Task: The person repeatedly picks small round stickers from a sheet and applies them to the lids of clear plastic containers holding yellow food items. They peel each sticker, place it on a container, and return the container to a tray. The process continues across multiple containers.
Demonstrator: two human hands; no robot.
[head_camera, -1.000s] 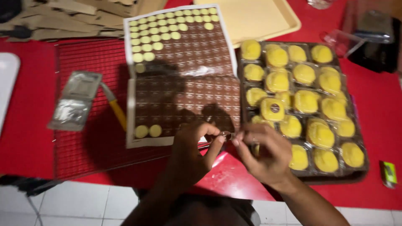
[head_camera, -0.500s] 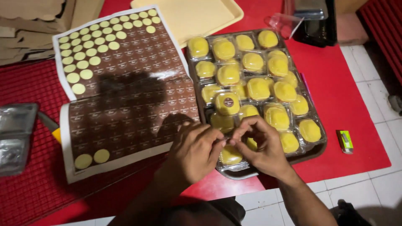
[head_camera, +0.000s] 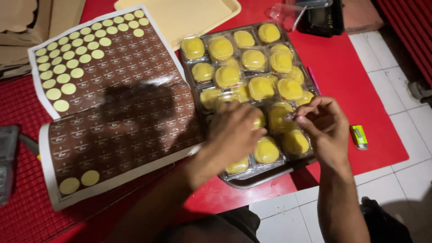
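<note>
One view only — a camera worn on the head, looking steeply down and slightly forward from close above the hands. It takes in the tray of wrapped yellow cakes (head_camera: 252,85) at centre, the sticker sheet (head_camera: 112,108) to the left, and white floor tiles (head_camera: 405,148) at right — no second view shares the scene.

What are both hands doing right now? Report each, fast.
Left hand: open, fingers spread over the clear-wrapped yellow cakes on the tray.
Right hand: pinched shut on a small round sticker.
</note>
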